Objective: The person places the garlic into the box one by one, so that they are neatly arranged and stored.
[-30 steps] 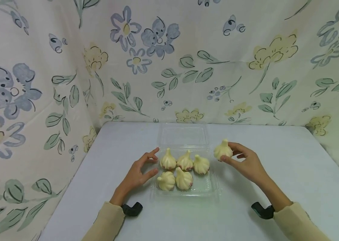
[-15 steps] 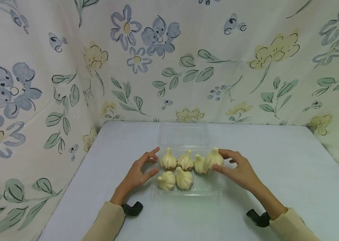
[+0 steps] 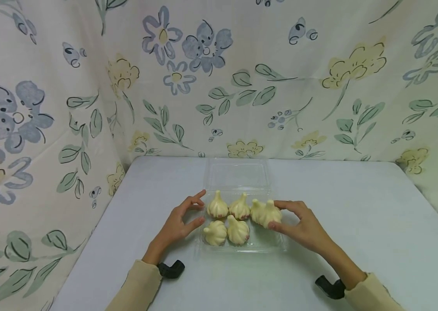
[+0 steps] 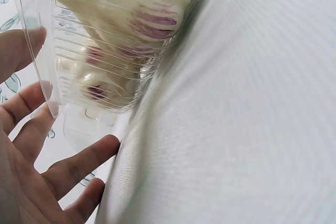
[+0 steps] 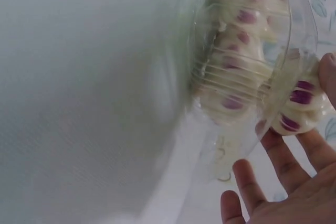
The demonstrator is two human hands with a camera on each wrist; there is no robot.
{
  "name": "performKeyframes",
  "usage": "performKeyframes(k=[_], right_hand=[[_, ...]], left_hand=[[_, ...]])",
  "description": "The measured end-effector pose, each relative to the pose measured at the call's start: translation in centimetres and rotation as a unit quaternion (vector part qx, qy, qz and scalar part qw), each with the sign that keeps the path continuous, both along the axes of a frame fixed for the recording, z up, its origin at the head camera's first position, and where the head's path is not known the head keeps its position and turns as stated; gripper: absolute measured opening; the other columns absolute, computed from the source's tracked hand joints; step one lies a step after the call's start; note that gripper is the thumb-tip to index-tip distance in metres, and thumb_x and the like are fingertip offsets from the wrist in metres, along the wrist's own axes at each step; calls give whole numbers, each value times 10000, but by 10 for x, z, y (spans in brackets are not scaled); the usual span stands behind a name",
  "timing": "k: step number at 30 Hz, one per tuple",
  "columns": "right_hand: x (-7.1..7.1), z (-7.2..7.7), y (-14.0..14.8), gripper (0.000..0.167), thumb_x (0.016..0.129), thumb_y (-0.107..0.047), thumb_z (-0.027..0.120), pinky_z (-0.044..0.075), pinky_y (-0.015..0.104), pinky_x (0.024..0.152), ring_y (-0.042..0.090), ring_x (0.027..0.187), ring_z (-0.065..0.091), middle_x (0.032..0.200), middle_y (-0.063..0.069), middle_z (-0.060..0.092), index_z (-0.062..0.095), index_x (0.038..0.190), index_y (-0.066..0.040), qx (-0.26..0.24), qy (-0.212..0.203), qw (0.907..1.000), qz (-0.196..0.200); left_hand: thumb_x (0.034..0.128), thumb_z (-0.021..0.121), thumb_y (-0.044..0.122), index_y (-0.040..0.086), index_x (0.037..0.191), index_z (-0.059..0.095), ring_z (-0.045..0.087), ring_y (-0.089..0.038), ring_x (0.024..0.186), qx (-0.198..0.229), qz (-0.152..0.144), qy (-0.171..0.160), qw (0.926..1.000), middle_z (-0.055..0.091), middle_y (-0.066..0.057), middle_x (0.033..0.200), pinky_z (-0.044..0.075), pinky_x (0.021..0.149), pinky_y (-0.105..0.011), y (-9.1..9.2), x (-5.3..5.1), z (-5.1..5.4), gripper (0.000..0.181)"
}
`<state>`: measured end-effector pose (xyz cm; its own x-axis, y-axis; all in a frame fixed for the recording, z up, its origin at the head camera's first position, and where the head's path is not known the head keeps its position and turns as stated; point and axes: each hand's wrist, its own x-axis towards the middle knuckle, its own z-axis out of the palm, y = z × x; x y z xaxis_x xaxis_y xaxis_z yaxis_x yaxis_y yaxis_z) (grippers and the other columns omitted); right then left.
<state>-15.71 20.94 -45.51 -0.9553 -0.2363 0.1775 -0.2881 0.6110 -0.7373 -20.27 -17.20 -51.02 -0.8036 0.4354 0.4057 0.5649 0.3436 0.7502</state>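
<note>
A garlic bulb (image 3: 272, 214) is pinched between the thumb and fingers of my right hand (image 3: 302, 224), over the right side of a clear plastic box (image 3: 261, 247). In the right wrist view, this purple-marked bulb (image 5: 294, 106) is level with the box's rim. Several other pale garlic bulbs (image 3: 238, 232) lie inside in two rows, and the held one overlaps the back row's rightmost bulb (image 3: 257, 211). My left hand (image 3: 182, 221) is at the box's left side. Its fingers are spread, with fingertips at the clear rim (image 4: 44, 77) in the left wrist view.
The box's clear lid (image 3: 237, 176) lies folded back behind it. A white table (image 3: 359, 207) extends around the box. Floral curtains (image 3: 242, 86) hang at the back and sides. Each wrist carries a black mount (image 3: 171, 270).
My right hand has brought the garlic bulb leftward and down, from beside the box to over its right side. The left hand and the other bulbs stay where they were.
</note>
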Motion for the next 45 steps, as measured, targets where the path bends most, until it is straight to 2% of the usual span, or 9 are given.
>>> performKeyframes(k=[10,14,19,24,29,36,38,45], right_hand=[[3,-3,-5,533,830,-353,848,440,671,1032,385,1294,561,1334,48,689,680,1305,-181,-22,31,9989,467],[4,-5,-7,535,819,-384,852,457,641,1033,355,1284,574,1324,15,693,680,1301,-228,25,-76,9981,615],[5,-6,-9,525,805,-398,859,479,575,999,275,1232,581,1290,-38,700,687,1283,-267,113,12,9969,781],[6,-9,-9,526,786,-395,872,452,529,982,206,1190,559,1250,-91,701,691,1271,-298,163,83,9962,850],[6,-12,-11,532,774,-400,877,392,570,996,201,1167,542,1223,-93,698,692,1265,-317,231,206,9955,894],[5,-17,-15,528,764,-440,874,359,432,898,146,1062,511,1142,-119,681,699,1249,-327,481,511,9928,967],[4,-17,-16,526,761,-459,871,353,407,869,135,1033,504,1112,-126,674,703,1242,-329,592,548,9923,941],[2,-15,-22,523,747,-454,886,334,377,828,151,965,476,1027,-111,629,728,1223,-307,837,361,9920,868]], left_hand=[[925,716,89,48,1222,567,691,-329,1161,10,-6,-24,10000,435,-85,1612,455,1065,-605,0,1,1,335],[910,727,71,63,1258,563,691,-338,1151,-11,1,36,10000,443,-121,1602,453,1064,-606,0,1,2,385],[929,715,98,56,1245,567,688,-308,1169,-2,5,-29,10000,432,-71,1616,450,1072,-603,0,1,0,352],[939,705,117,36,1238,563,689,-311,1163,-26,25,-19,10000,432,-60,1617,440,1071,-619,-1,0,-2,341],[937,706,120,35,1259,560,687,-312,1169,-33,28,-28,10000,439,-62,1612,435,1076,-626,-1,1,-1,363],[900,702,7,-1,1261,554,685,-404,1132,-57,87,84,9999,462,-206,1563,431,1052,-660,2,2,0,390],[896,703,-1,-4,1260,555,683,-418,1127,-41,89,73,9999,460,-212,1563,427,1049,-669,2,1,0,394],[922,710,70,42,1256,562,691,-329,1154,-59,67,20,10000,439,-90,1609,437,1069,-630,1,1,0,366]])
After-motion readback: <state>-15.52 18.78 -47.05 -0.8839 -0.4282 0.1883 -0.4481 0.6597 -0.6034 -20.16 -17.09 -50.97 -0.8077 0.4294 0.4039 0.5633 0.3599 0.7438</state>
